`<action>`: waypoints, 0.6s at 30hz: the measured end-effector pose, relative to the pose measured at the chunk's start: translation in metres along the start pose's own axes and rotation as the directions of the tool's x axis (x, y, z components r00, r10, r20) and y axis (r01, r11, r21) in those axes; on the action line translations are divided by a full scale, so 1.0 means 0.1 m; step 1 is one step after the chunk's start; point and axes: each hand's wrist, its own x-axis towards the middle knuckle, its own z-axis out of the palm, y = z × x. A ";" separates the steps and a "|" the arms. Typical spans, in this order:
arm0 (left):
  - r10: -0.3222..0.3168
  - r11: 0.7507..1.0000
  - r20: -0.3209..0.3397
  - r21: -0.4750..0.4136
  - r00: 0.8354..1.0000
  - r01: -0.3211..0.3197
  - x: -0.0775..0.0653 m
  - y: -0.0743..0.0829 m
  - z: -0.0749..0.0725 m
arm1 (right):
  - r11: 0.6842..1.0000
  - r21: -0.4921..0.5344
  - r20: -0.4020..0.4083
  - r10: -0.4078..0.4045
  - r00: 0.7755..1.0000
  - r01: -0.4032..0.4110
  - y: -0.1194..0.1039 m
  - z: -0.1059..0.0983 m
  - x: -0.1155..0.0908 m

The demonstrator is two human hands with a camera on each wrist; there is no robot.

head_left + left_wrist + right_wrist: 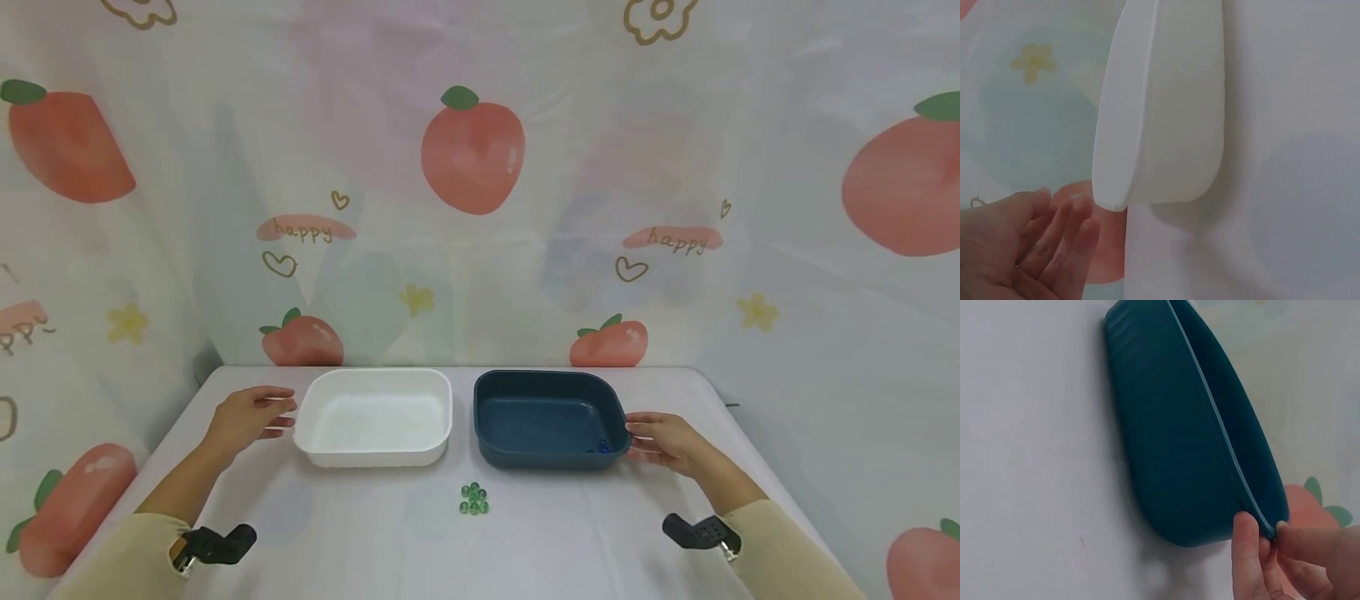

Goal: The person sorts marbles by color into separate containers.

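Observation:
A white rectangular plastic basin [375, 412] stands at the back left of the table. Just off its left end is my left hand [243, 423]; its fingers are loosely bent, hold nothing and stay apart from the rim in the left wrist view. Beside the white basin is a dark blue basin [536, 417], with a few small blue marbles [603, 446] in its near right corner. My right hand [666, 442] pinches the blue basin's right rim between thumb and fingers, as the right wrist view shows. Several green glass marbles [473, 498] lie clustered on the cloth between and in front of the basins.
A white cloth [360, 542] covers the table. Behind and beside it hangs a fabric backdrop [480, 275] printed with fruit, flowers and hearts. A narrow gap separates the two basins.

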 end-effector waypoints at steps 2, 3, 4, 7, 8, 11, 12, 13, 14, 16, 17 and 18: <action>-0.005 1.000 -0.017 0.007 1.000 0.005 0.01 -0.04 0.00 | 1.000 0.004 0.008 -0.002 1.000 0.002 0.00 0.00 0.00; -0.006 1.000 -0.026 0.009 1.000 0.006 0.01 -0.07 0.00 | 1.000 0.009 0.011 -0.002 1.000 0.002 0.00 -0.01 0.00; -0.013 1.000 -0.033 0.009 0.999 0.013 0.02 -0.09 0.01 | 1.000 0.018 0.014 -0.003 1.000 0.002 0.00 0.00 0.00; -0.042 0.999 -0.058 0.005 0.997 0.043 0.04 -0.14 0.04 | 0.999 0.044 0.029 -0.008 1.000 0.006 0.00 0.00 0.01; -0.049 0.999 -0.061 0.003 0.997 0.050 0.05 -0.16 0.05 | 0.999 0.052 0.030 -0.008 1.000 0.006 0.00 0.00 0.01; -0.061 0.998 -0.073 -0.012 0.995 0.060 0.08 -0.19 0.10 | 0.998 0.058 0.028 -0.004 1.000 0.002 0.00 0.00 0.01; -0.058 0.998 -0.074 -0.021 0.996 0.056 0.09 -0.20 0.12 | 0.999 0.052 0.026 -0.003 1.000 0.002 0.01 0.00 0.01; -0.057 0.998 -0.073 -0.027 0.996 0.056 0.09 -0.20 0.13 | 0.999 0.047 0.023 -0.002 1.000 0.001 0.01 0.00 0.01; -0.057 0.998 -0.072 -0.034 0.996 0.055 0.10 -0.20 0.15 | 0.999 0.046 0.018 0.000 1.000 -0.001 0.02 0.00 0.02; -0.063 0.997 -0.073 -0.049 0.995 0.060 0.11 -0.20 0.18 | 0.999 0.041 0.015 0.000 1.000 -0.001 0.03 0.00 0.02; -0.069 0.997 -0.073 -0.049 0.995 0.065 0.12 -0.19 0.19 | 0.999 0.039 0.016 -0.001 1.000 0.001 0.03 0.00 0.02; -0.073 0.996 -0.072 -0.050 0.995 0.070 0.13 -0.19 0.21 | 0.999 0.038 0.014 -0.003 1.000 0.002 0.04 -0.01 0.02</action>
